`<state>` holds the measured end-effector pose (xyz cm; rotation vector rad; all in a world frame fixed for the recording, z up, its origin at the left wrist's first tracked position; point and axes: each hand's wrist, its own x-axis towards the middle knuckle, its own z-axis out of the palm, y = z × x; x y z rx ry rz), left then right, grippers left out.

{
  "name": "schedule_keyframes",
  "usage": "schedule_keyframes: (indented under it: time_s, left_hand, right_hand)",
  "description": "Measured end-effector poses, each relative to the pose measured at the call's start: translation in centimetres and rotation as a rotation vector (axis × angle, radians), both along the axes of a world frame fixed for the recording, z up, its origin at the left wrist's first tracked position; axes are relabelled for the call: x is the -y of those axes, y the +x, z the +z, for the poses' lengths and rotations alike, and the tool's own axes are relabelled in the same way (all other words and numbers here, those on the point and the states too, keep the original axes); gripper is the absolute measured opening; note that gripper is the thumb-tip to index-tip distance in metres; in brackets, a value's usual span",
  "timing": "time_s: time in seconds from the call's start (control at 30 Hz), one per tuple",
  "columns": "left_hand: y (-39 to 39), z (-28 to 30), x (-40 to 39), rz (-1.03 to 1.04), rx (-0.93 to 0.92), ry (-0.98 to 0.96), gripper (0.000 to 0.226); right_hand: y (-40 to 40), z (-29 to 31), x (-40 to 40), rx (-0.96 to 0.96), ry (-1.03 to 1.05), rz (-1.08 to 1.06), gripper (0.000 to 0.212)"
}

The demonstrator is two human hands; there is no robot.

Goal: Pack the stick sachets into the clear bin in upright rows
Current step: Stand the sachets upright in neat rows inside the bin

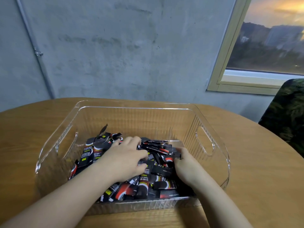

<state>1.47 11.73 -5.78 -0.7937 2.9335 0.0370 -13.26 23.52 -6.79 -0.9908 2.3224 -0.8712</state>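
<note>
From the head view, both hands were inside the clear bin [204, 140] on the wooden table [255, 162], the left hand [126, 159] spread flat upon the jumbled stick sachets [144, 183], the right hand [185, 167] just beside it pinching several.

The clear bin [205, 140] is glossy see-through plastic with fine ribbing down its walls, and it sits on a table [256, 175] of smooth, matt wood with visible grain. Inside the bin the stick sachets [158, 183] look like slick printed foil or plastic film, black and red. Behind the bin the wall [115, 55] is rough, blotchy grey concrete.
</note>
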Motion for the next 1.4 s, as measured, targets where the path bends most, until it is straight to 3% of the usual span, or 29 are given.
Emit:
schedule_keyframes:
  time_s: [0.17, 0.33, 0.47, 0.63, 0.77, 0.93, 1.27, 1.4]
  left_hand:
    - [0.5, 1.1, 1.3, -0.020, -0.004, -0.077, 0.027]
    - [-1.1, 2.0, 0.9, -0.083, -0.230, -0.079, 0.039]
    - [-3.3, 0.4, 0.1, -0.096, -0.060, 0.015, 0.059]
    - [-5.8, -0.3, 1.3, -0.146, 0.071, 0.056, 0.072]
    - [-8.6, -0.5, 1.3, -0.222, 0.078, 0.071, 0.064]
    - [-9.8, -1.7, 0.8, -0.299, 0.183, 0.114, 0.055]
    - [-5.9, -0.4, 3.7, -0.364, 0.131, -0.086, 0.039]
    - [-4.5, 0.2, 4.0, -0.367, 0.166, -0.114, 0.037]
  right_hand:
    - [0.6, 0.4, -0.1, -0.030, 0.013, 0.099, 0.041]
    - [0.9, 0.1, 0.1, 0.121, -0.091, 0.171, 0.047]
    - [0.7, 0.0, 0.2, 0.329, -0.220, 0.016, 0.037]
    - [-0.2, 0.1, 0.2, 0.184, -0.263, -0.119, 0.052]
    - [-0.4, -0.1, 0.4, 0.167, -0.217, -0.154, 0.068]
    - [-0.4, -0.1, 0.5, 0.165, -0.159, -0.161, 0.070]
    - [-0.2, 0.2, 0.3, 0.131, -0.029, -0.126, 0.067]
    - [0.3, 0.6, 0.0, 0.139, 0.044, -0.068, 0.049]
